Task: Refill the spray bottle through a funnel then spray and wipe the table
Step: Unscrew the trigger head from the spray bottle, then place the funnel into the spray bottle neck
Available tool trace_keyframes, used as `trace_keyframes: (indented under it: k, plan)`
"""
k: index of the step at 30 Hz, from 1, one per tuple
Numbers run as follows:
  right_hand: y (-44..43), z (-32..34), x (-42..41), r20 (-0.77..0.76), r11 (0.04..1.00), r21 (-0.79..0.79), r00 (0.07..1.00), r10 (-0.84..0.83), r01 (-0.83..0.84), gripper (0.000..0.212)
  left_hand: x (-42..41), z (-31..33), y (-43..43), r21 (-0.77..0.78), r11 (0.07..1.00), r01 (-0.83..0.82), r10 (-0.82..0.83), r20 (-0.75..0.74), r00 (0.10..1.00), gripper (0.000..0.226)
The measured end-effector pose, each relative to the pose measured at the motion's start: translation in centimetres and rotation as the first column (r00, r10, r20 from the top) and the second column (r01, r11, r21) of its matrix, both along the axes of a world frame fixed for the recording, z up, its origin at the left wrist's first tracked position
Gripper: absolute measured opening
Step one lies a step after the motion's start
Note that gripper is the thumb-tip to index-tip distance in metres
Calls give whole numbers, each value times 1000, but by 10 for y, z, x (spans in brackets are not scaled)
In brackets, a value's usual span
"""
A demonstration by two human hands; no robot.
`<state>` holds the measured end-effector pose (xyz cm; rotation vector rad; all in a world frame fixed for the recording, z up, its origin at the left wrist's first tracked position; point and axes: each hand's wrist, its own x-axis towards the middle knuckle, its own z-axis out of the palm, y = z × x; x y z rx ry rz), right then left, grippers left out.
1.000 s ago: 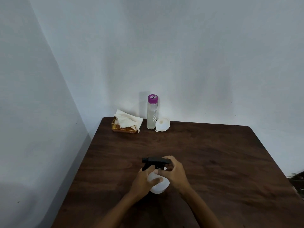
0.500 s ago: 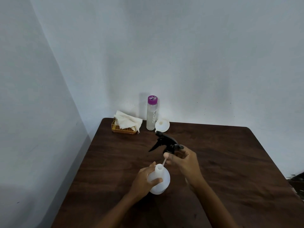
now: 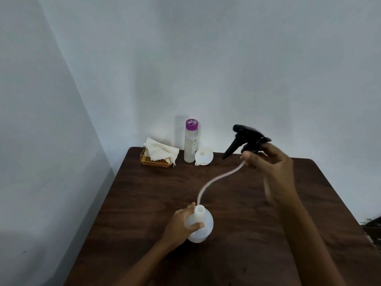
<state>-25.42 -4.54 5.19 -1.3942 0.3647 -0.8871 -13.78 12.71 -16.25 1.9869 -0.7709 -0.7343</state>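
My left hand point(image 3: 179, 226) grips the round white spray bottle point(image 3: 203, 228), which stands on the dark wooden table point(image 3: 247, 213) with its neck uncapped. My right hand point(image 3: 272, 162) holds the black trigger head point(image 3: 245, 139) lifted high to the right. Its pale dip tube point(image 3: 216, 179) curves down, and the tube's tip hangs just at the bottle's mouth. A white funnel point(image 3: 204, 156) lies at the back of the table, beside a clear water bottle with a purple cap point(image 3: 191, 141).
A gold wire holder with white tissues point(image 3: 157, 156) sits at the table's back left corner. White walls close in on the left and behind. Something dark shows past the table's right edge point(image 3: 371, 226).
My right hand has unscrewed the trigger head and raised it up and to the right, drawing the dip tube almost fully out of the bottle. My left hand has kept its hold on the bottle.
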Motion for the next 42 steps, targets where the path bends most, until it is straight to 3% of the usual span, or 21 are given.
trace_keyframes:
  k: [8, 13, 17, 21, 24, 30, 36, 42]
  plan:
    - [-36, -2, -10, -16, 980, -69, 982, -190, 188, 28, 0, -2, 0, 7, 1000, 3, -3, 15, 1000, 74]
    - [-56, -39, -13, -307, 980, -36, 931, -196, 194, 32, -1, 0, -1, -12, 1000, -5, 5, 1, 1000, 75]
    - [-56, -92, -19, -627, 993, -29, 771, -107, 114, 24, -2, 0, 1, -19, 1000, -13, 13, 18, 1000, 75]
    - [-48, -152, -22, -734, 950, 179, 677, -45, 257, 17, -2, 3, 0, -19, 1000, -8, 8, 19, 1000, 73]
    - [-45, -187, -23, -760, 921, 225, 649, -39, 318, 16, -2, 4, -1, -15, 1000, 4, -4, 28, 1000, 72]
    - [-40, -215, -21, -814, 945, 111, 573, -91, 308, 33, -2, 3, 0, -3, 1000, 5, -5, 32, 999, 73]
    - [-41, -221, -22, -854, 978, -109, 487, -183, 175, 50, -2, 1, 0, 10, 1000, -1, 1, 19, 1000, 77]
    - [-40, -218, -26, -902, 982, -153, 389, -185, 111, 35, -4, 4, -3, -16, 1000, -25, 25, 22, 999, 73]
